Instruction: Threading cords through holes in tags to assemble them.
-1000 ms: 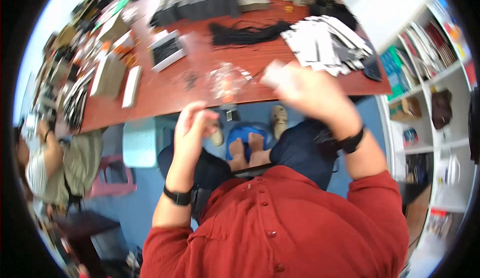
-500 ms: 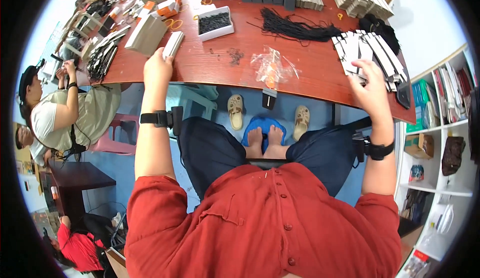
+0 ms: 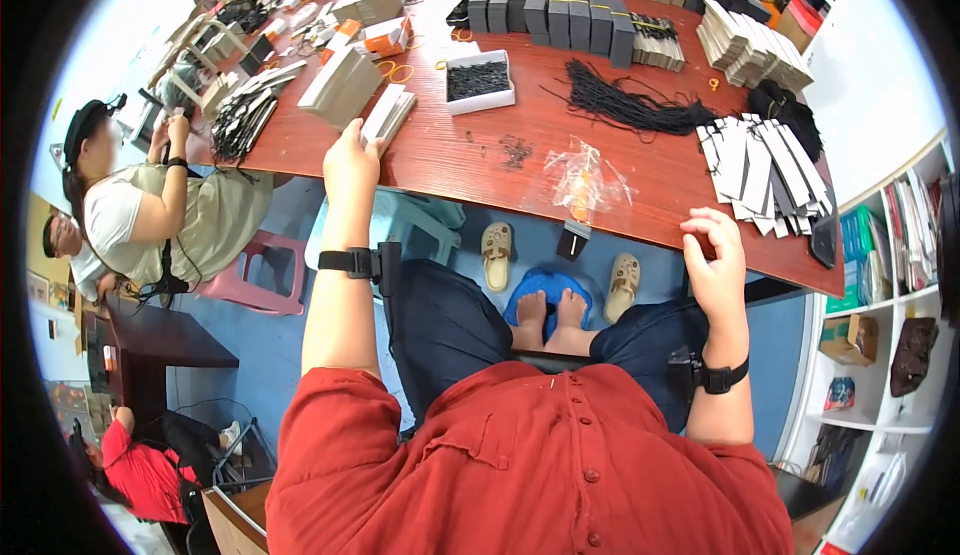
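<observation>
My left hand (image 3: 352, 167) is at the table's front edge, its fingers closed on the near end of a small stack of white card strips (image 3: 390, 113). Beside that stack stands a larger block of grey-beige cards (image 3: 341, 86). My right hand (image 3: 716, 263) hovers just off the front edge with fingers apart and nothing in it. Nearest to it is a loose pile of white strips with black cords (image 3: 765, 170) at the table's right end. Between my hands lie a crumpled clear plastic bag (image 3: 587, 185) and a few small black bits (image 3: 516, 151).
A white box of small black pieces (image 3: 479, 103), a bundle of black cords (image 3: 622, 95) and banded dark grey blocks (image 3: 560, 17) are farther back. White strip stacks (image 3: 752, 43) stand at back right. At left, a person sits by a pink stool (image 3: 262, 280). Shelves (image 3: 880, 340) line the right.
My right hand has drawn back from the pile of white strips toward me, past the table edge. My left hand stays on its stack. The whole view has shifted.
</observation>
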`<state>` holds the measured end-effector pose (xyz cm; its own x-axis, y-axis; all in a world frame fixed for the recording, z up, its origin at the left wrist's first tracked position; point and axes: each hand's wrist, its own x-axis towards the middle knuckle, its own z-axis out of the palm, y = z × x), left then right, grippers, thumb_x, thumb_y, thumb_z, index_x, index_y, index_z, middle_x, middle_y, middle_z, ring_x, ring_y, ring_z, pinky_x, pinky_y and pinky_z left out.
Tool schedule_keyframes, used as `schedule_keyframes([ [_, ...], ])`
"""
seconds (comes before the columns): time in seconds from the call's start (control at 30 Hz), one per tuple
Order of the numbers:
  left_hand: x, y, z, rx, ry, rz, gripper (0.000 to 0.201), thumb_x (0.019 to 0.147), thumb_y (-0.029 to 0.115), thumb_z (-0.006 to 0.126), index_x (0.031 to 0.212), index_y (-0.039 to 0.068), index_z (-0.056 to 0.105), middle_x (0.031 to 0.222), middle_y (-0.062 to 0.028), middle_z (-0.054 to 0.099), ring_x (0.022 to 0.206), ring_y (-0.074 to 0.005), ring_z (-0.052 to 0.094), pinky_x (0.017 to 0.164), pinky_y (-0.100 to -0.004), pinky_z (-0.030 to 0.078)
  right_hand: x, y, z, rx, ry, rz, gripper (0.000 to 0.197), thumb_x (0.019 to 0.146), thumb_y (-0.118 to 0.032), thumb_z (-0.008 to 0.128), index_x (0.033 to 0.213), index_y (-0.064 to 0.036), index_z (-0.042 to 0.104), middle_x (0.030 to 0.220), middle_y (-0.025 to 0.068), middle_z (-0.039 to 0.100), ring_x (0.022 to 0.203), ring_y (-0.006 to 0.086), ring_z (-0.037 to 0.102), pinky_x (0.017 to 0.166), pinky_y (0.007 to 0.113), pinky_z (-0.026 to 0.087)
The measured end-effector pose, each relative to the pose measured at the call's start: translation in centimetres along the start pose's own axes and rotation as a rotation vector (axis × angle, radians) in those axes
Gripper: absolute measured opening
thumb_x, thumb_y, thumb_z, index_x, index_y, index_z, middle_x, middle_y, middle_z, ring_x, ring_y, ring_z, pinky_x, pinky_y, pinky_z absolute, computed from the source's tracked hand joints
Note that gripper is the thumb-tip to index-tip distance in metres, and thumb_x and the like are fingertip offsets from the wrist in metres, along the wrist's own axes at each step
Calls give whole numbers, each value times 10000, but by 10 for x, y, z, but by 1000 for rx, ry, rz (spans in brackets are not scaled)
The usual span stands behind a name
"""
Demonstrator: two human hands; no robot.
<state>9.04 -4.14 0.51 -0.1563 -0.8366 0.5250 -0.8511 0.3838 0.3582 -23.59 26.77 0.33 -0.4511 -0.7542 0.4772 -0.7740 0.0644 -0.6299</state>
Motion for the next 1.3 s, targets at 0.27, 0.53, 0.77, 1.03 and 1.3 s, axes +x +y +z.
schedule_keyframes([
  [0.27,-8,6,-23,-124,71,-142,428,745,121,677,1140,19,548,1028,-153,635,949,-252,615,827,-324,467,-5,-7,2,96,-23,4,82,764,7,580,829,-30,611,989,87,574,899,177,548,727,269,465],
  [0.53,-112,72,-15,-1353,-692,-206,127,870,67,551,979,9,520,869,-46,612,758,-81,560,690,-242,463,-27,-39,39,767,-337,332,152,849,-73,569,994,-32,590,813,12,591,744,82,550,686,218,449],
  [0.77,-198,113,31,-1211,-1141,-195,139,928,135,481,971,25,553,883,-6,593,822,-56,498,733,-239,431,-36,-42,98,733,-468,420,154,844,-122,609,948,-8,610,730,-23,569,590,24,468,522,188,397],
  [1.03,-190,118,27,-973,-1026,-77,234,926,207,478,897,-6,570,804,-84,625,764,-120,560,700,-295,456,-32,-38,98,277,-465,195,179,821,-168,616,791,9,618,634,37,526,563,81,459,514,248,398],
  [1.3,-204,114,38,-952,-941,30,190,918,176,486,941,7,568,808,-126,626,769,-144,582,688,-303,468,-29,-43,98,289,-505,205,205,807,-165,610,725,15,557,616,111,478,556,148,462,523,285,393],
])
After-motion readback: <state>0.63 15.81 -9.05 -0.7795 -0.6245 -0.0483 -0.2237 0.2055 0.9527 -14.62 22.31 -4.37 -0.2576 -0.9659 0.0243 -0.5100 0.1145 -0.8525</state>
